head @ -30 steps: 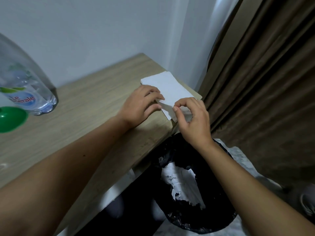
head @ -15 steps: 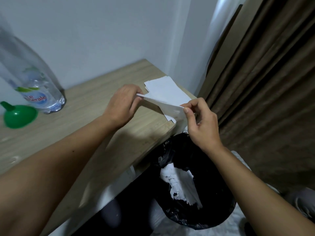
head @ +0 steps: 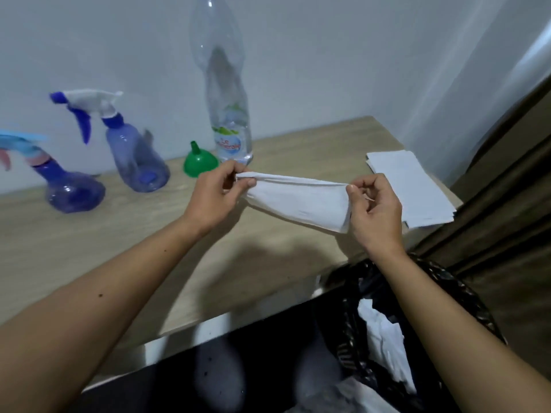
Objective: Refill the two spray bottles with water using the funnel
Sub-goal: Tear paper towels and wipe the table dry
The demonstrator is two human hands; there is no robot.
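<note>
Two purple spray bottles stand at the back left of the wooden table (head: 74,248): one with a white and blue trigger head (head: 134,156), one with a light-blue and pink head (head: 68,189) at the far left. A green funnel (head: 199,161) lies upside down beside a tall clear water bottle (head: 227,93). My left hand (head: 219,193) and my right hand (head: 374,210) each pinch one end of a white tissue (head: 298,201), which is stretched between them above the table.
A stack of white tissues (head: 414,189) lies at the table's right end. Below the table's right corner stands a bin with a black bag (head: 351,323) holding crumpled white paper. Brown curtains (head: 507,204) hang to the right; a pale wall stands behind.
Both hands have lifted one tissue off the stack and carried it left, spread between them. The view has swung left, bringing the spray bottles and funnel into sight.
</note>
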